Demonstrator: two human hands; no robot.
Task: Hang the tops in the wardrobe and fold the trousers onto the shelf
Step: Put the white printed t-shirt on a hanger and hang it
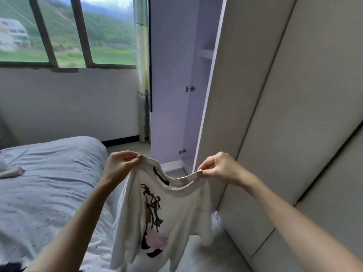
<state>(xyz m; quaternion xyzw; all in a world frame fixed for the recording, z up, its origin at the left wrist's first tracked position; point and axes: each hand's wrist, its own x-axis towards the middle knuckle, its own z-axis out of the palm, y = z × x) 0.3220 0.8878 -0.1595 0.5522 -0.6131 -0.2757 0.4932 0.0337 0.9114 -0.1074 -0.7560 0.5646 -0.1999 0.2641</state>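
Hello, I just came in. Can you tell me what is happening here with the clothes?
A person stands between a bed and a wardrobe, holding up a white top with a dark print. The left hand pinches one side of the neckline and the right hand pinches the other, so the top hangs open in the air. No hanger is visible. One wardrobe door stands open ahead. Another pale garment lies on the bed at the left edge.
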